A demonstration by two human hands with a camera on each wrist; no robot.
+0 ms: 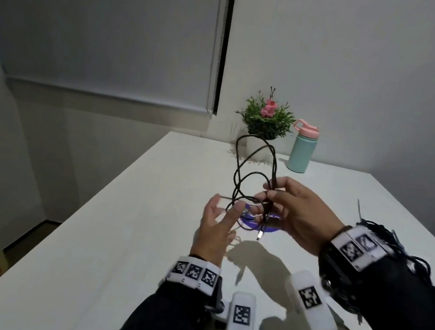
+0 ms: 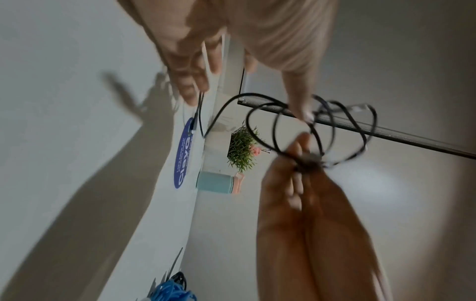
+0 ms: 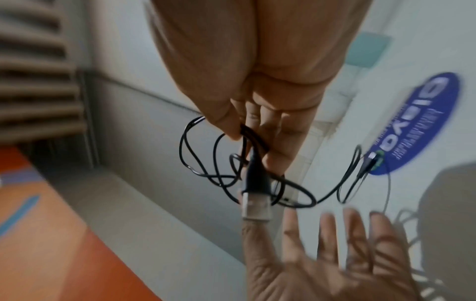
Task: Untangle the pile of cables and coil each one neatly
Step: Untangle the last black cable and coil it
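My right hand point(image 1: 271, 190) pinches a bunch of loops of a thin black cable point(image 1: 241, 168) between thumb and fingers, above the white table point(image 1: 117, 234). The loops stand up towards the plant, and the cable's silver USB plug point(image 1: 259, 236) hangs below the hand. In the right wrist view that USB plug point(image 3: 256, 205) dangles under the pinching fingers point(image 3: 231, 130). My left hand point(image 1: 219, 221) hovers just left of the lowest loop, its fingers spread and holding nothing. In the left wrist view the loops point(image 2: 316, 126) fan out from my right hand point(image 2: 304, 163).
A round blue sticker point(image 1: 271, 228) lies on the table under the hands, with another thin cable end point(image 3: 371, 160) on it. A tangle of dark and blue cables point(image 2: 172, 289) sits at the table's right side. A potted plant point(image 1: 265, 121) and a teal bottle point(image 1: 302, 151) stand at the far edge.
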